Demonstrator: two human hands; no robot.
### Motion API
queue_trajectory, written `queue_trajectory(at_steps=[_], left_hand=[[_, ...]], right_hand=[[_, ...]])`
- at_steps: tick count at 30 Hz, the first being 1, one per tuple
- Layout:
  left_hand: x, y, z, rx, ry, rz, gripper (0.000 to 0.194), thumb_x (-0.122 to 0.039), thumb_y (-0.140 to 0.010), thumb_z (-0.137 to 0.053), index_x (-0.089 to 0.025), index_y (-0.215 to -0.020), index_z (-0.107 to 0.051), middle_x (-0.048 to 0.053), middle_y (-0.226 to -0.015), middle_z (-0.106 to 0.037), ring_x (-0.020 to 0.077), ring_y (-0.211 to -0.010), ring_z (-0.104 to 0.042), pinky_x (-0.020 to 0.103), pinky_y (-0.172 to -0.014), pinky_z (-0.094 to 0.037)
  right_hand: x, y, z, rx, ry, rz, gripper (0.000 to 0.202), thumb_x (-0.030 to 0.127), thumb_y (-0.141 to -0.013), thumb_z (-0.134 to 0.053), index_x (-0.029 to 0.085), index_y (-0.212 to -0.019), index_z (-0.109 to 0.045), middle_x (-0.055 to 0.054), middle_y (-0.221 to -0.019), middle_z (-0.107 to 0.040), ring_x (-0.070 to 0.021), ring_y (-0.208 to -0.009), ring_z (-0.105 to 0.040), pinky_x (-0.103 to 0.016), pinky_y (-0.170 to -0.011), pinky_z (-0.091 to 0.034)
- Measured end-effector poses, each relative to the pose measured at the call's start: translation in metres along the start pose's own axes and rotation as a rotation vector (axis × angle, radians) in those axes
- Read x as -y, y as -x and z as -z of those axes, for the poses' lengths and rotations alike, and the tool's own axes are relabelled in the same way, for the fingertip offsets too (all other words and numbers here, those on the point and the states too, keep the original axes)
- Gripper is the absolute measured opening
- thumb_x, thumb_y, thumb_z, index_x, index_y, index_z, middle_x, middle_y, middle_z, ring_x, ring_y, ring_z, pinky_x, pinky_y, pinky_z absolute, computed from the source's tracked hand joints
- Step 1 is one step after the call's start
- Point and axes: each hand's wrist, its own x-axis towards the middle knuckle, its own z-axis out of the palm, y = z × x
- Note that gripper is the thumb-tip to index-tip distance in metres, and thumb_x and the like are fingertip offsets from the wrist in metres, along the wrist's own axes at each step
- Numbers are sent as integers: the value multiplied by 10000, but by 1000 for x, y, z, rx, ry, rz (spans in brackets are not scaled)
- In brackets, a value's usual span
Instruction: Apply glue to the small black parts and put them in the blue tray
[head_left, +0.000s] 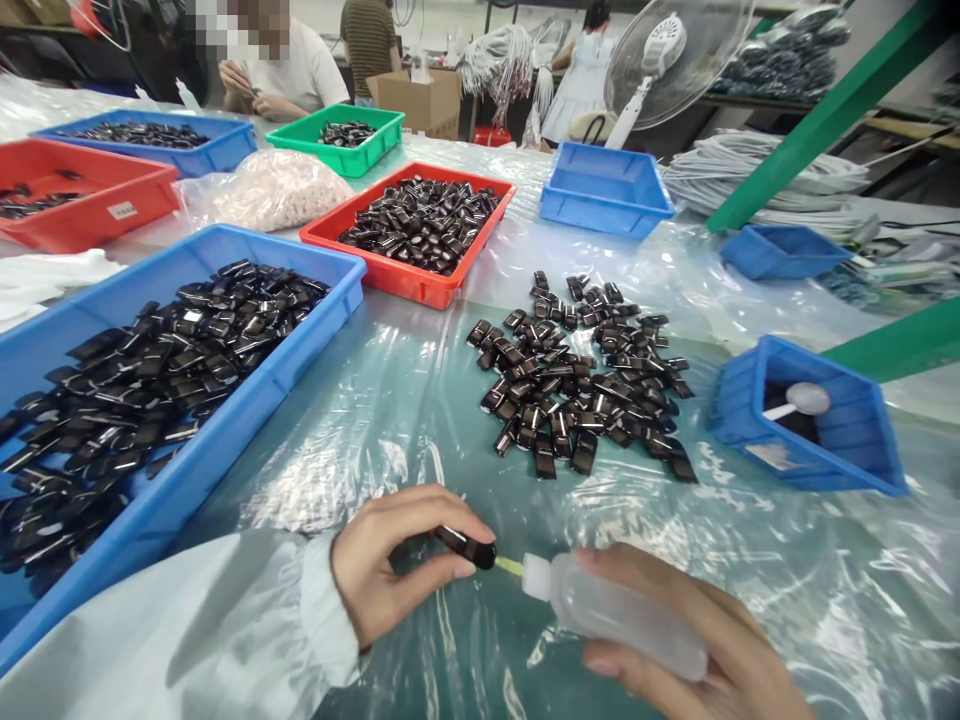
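Between the thumb and fingers of my left hand is a small black plastic part, its end turned to the right. My right hand grips a translucent squeeze bottle lying nearly level, its white cap facing left. A thin yellowish nozzle reaches from the cap to the end of the black part; whether they touch I cannot tell. Beyond both hands a loose pile of similar black parts lies on the plastic-covered table.
On the left stands a large blue tray of black parts. Behind it are a red tray, a green tray and a bag of pale pieces. A blue bin with a spoon sits right. A person works across the table.
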Motion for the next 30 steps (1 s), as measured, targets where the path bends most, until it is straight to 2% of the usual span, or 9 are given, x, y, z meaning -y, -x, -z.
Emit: queue_trajectory(at_steps=[8,12,16,19,23,25,27,29,30], left_hand=[[2,3,1,-63,-89,117,246,-189,-829,-613,-270,-1061,-617,14,-949,-664,182,-835,-607,309,-730,-470],[6,2,2,-118,-84,170,173,-220,-852,-580,-252,-1016,-623,19,-944,-653,187,-842,-595,316,-741,-453],[9,1,1,-222,-59,199,179,-249,-863,-559,-225,-1037,-595,28,-950,-634,186,-861,-581,309,-756,-450],[10,1,0,-246,-55,183,186,-253,-866,-546,-226,-1046,-583,30,-973,-628,190,-887,-575,304,-754,-447],[10,0,1,-212,-52,162,179,-253,-866,-533,-212,-1034,-578,31,-943,-626,185,-851,-577,304,-739,-451],[10,0,1,-210,-57,151,171,-244,-857,-542,-206,-1020,-582,32,-934,-626,183,-841,-577,303,-736,-453],[9,0,1,-222,-70,134,161,-230,-848,-556,-205,-1004,-587,30,-929,-628,179,-833,-575,295,-731,-455],[8,-1,0,-233,-91,109,149,-215,-845,-562,-203,-991,-590,23,-904,-630,168,-802,-576,282,-715,-457],[7,-1,-1,-234,-100,93,146,-207,-846,-560,-202,-988,-589,21,-894,-633,162,-790,-578,277,-709,-458]], right_hand=[[-17,3,3,-79,96,-61,351,422,-671,-739,408,-1000,-619,45,-883,-743,-187,-657,-712,-197,-498,-578],[-27,2,15,-132,94,-75,344,407,-706,-703,394,-1038,-614,15,-915,-738,-205,-683,-718,-204,-458,-577],[-33,-3,15,-204,27,-166,402,424,-777,-626,376,-1172,-568,-30,-1187,-648,-261,-1012,-645,-305,-680,-597],[-39,-8,5,-222,-115,-256,380,416,-798,-609,350,-1166,-541,-32,-1203,-630,-258,-1094,-591,-402,-869,-521],[-43,-14,-3,-271,-252,-335,360,383,-799,-621,300,-1134,-520,-61,-1185,-612,-263,-1090,-568,-413,-860,-489],[-40,-14,-3,-477,-244,-231,410,313,-757,-677,289,-1130,-511,-55,-1096,-605,-242,-999,-575,-393,-830,-468],[-33,-12,-3,-704,-163,-4,449,177,-727,-697,279,-1127,-520,-24,-949,-572,-209,-877,-557,-372,-809,-436],[-22,-9,-8,-731,-76,209,431,52,-728,-655,267,-1089,-559,2,-837,-543,-184,-786,-540,-338,-769,-430],[-16,-9,-12,-643,-42,266,413,13,-738,-627,257,-1068,-579,3,-816,-552,-178,-771,-547,-321,-741,-440]])
